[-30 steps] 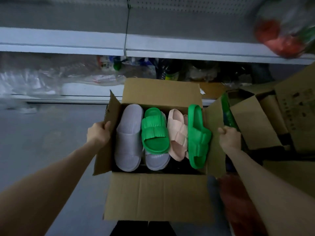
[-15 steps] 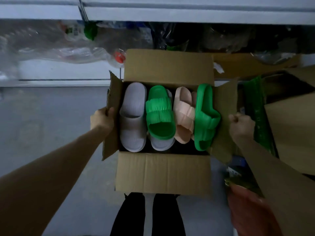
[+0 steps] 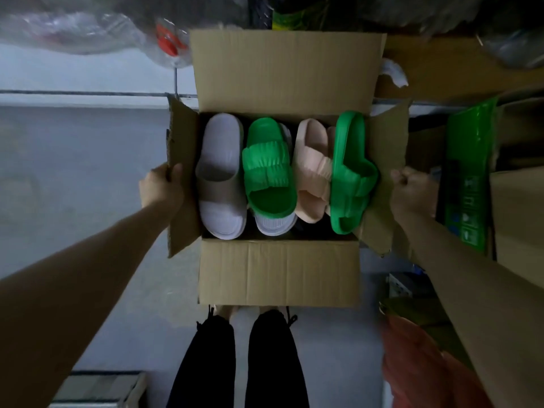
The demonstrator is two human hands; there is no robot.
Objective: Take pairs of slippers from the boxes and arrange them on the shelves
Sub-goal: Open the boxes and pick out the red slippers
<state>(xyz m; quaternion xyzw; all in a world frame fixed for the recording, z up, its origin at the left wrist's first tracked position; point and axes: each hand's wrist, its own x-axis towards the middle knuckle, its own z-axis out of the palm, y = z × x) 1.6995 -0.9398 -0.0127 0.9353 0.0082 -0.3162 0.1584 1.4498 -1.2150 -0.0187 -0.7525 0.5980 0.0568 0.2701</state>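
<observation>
An open cardboard box [image 3: 279, 272] stands on the floor in front of my legs. Inside lie a pale lilac slipper [image 3: 220, 178] at the left, a green slipper [image 3: 269, 172] on top of another pale one [image 3: 275, 225], a peach slipper [image 3: 312, 172], and a second green slipper [image 3: 351, 175] standing on its edge at the right. My left hand [image 3: 160, 187] grips the box's left flap. My right hand [image 3: 410, 191] holds the right flap with curled fingers.
More cardboard boxes [image 3: 515, 216] and a green packet [image 3: 468, 172] crowd the right side. Clear plastic bags [image 3: 88, 33] lie on the low shelf behind the box. A red bag [image 3: 418, 363] sits at the lower right. Grey floor [image 3: 73, 172] stretches to the left.
The view has tilted further down and the box has come closer to my legs. Both hands keep their hold on the side flaps.
</observation>
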